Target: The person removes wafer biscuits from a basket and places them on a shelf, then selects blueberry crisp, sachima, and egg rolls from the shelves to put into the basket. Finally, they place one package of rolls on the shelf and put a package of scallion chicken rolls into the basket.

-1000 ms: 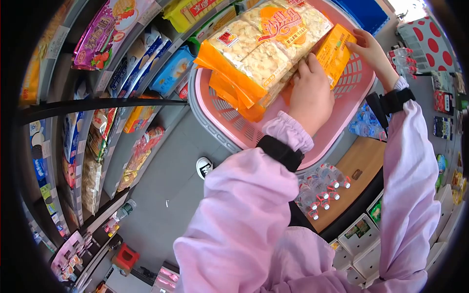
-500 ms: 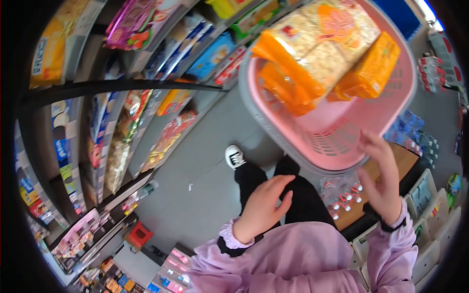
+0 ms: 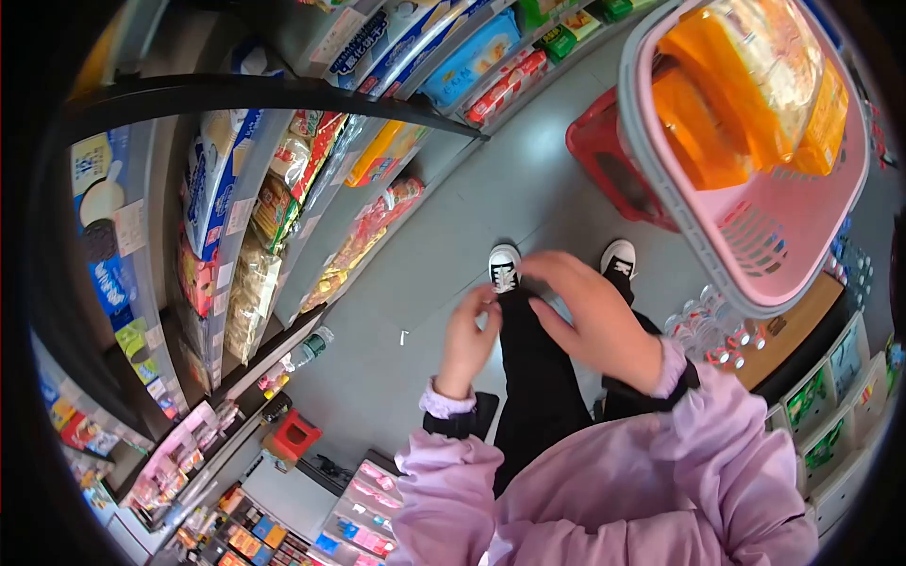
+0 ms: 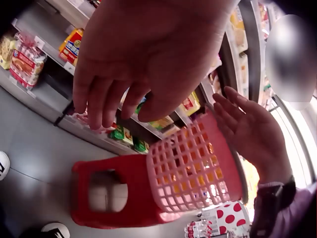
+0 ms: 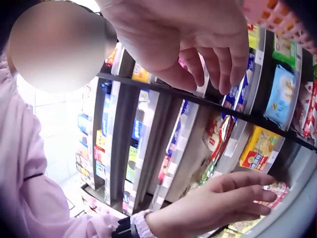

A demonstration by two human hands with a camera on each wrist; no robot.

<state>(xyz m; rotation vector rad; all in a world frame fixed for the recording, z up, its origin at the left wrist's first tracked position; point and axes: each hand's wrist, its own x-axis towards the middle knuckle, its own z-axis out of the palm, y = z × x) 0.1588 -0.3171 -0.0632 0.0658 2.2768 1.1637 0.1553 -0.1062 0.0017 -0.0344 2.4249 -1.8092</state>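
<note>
Both hands are in the air in front of the body, over the dark trousers, and hold nothing. In the head view the left hand (image 3: pixel 467 341) is at centre with fingers loosely bent; the right hand (image 3: pixel 604 325) is just right of it, fingers relaxed and somewhat blurred. A pink basket (image 3: pixel 764 286) stands at the upper right, away from both hands. It holds a large clear-and-orange snack pack (image 3: pixel 755 75) and an orange pack (image 3: pixel 824 123). The left wrist view shows the left hand (image 4: pixel 148 59) hanging above the basket's lattice side (image 4: pixel 185 168).
Snack shelves (image 3: pixel 274 217) run along the left. A red stool (image 3: pixel 604 156) stands beside and under the basket. Bottled water (image 3: pixel 708 325) lies near a wooden board (image 3: pixel 797 330) on the right, by white bins (image 3: pixel 835 415). Two shoes (image 3: pixel 504 269) show on the grey floor.
Both hands have left the packs and basket and come in front of the body, closer together. The basket and packs now appear farther up and right as the view has shifted.
</note>
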